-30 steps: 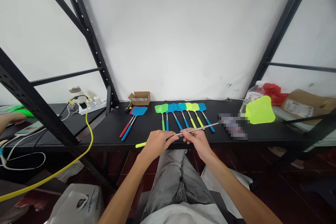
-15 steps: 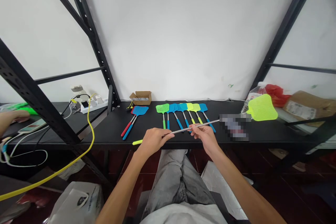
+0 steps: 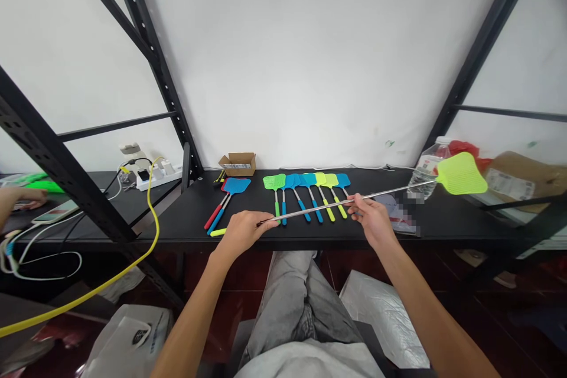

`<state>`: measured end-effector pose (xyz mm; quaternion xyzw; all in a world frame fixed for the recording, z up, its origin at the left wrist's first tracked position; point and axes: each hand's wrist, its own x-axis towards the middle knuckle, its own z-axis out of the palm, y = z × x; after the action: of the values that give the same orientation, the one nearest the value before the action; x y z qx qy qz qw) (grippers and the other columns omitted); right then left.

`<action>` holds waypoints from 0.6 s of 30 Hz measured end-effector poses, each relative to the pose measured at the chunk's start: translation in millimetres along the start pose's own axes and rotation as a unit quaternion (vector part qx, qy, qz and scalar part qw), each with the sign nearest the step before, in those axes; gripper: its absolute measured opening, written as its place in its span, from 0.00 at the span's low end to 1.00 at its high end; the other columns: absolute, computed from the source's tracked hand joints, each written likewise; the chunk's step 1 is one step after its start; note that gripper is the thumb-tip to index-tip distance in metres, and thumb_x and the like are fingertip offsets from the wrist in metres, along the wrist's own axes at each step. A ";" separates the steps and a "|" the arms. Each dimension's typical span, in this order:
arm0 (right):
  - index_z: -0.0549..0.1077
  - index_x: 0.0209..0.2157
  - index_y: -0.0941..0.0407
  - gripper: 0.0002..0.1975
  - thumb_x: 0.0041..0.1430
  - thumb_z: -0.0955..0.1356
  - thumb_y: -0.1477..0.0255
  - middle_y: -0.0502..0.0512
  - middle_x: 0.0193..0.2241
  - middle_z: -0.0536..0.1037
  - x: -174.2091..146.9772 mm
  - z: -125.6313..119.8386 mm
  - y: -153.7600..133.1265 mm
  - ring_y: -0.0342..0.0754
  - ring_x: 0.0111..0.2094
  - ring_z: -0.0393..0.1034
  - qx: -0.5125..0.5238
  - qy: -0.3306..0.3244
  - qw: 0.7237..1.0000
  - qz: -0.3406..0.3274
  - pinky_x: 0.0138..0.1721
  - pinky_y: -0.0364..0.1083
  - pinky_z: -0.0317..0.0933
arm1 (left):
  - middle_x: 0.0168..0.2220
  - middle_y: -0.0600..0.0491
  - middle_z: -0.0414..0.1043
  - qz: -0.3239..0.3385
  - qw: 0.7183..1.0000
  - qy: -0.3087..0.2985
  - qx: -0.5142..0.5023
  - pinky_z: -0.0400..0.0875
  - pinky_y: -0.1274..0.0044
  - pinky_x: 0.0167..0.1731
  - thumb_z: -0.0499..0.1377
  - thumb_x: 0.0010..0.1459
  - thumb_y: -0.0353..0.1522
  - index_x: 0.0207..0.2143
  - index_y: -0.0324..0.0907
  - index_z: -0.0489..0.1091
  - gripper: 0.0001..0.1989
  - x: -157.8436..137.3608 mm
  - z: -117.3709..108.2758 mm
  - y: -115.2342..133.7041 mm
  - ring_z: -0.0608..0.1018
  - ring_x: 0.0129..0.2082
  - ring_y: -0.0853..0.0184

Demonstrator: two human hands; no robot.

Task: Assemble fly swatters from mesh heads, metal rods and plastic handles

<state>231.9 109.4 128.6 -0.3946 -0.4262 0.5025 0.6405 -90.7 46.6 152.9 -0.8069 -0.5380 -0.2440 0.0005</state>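
A yellow-green fly swatter (image 3: 462, 173) with a long metal rod is held above the front of the black table, its head out to the right. My left hand (image 3: 243, 233) is closed round the rod near its yellow handle. Farther along, my right hand (image 3: 371, 218) pinches the same rod between thumb and fingers. Behind the rod lie several shorter swatters in a row, among them a green swatter (image 3: 274, 182) and a blue swatter (image 3: 343, 180). To their left, another blue swatter (image 3: 236, 185) overlaps a red-handled swatter (image 3: 213, 217).
At the back stands a small cardboard box (image 3: 238, 164). A plastic bottle (image 3: 427, 171) and a brown package (image 3: 522, 183) are on the right. On the left are a power strip (image 3: 160, 178), a yellow cable (image 3: 155, 230) and another person's hand (image 3: 27, 197). Black shelf posts flank the table.
My hands have moved apart, the right one going rightward along with the swatter's head. The exposed rod between the hands and beyond is longer. My left hand has shifted slightly left.
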 end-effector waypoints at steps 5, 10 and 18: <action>0.79 0.29 0.58 0.19 0.42 0.77 0.56 0.58 0.29 0.80 4.1 -7.6 -1.5 0.43 0.24 0.69 0.004 0.015 1.000 0.002 0.21 0.41 0.59 | 0.37 0.52 0.80 -0.007 1.000 0.008 0.001 0.62 0.79 0.33 0.48 0.64 0.50 0.39 0.48 0.78 0.23 0.6 0.0 -8.2 0.79 0.36 0.64; 0.79 0.29 0.58 0.19 0.41 0.77 0.57 0.58 0.28 0.79 9.8 -19.1 -0.6 0.43 0.24 0.69 0.016 0.039 0.999 0.010 0.20 0.40 0.59 | 0.39 0.52 0.80 -0.030 0.999 0.027 0.003 0.63 0.79 0.34 0.50 0.62 0.51 0.40 0.48 0.78 0.23 -1.6 -0.9 -29.5 0.79 0.38 0.63; 0.79 0.30 0.57 0.17 0.44 0.76 0.58 0.57 0.30 0.80 7.8 -14.7 0.8 0.43 0.24 0.69 0.030 0.036 0.999 0.003 0.20 0.41 0.59 | 0.40 0.52 0.79 -0.036 0.999 0.029 0.007 0.63 0.79 0.32 0.50 0.62 0.50 0.40 0.47 0.77 0.22 -0.1 -6.9 -28.1 0.78 0.38 0.64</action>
<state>246.6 116.0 124.2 -0.3946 -0.3864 0.5023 0.6653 -117.9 56.5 151.5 -0.7797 -0.5680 -0.2633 0.0135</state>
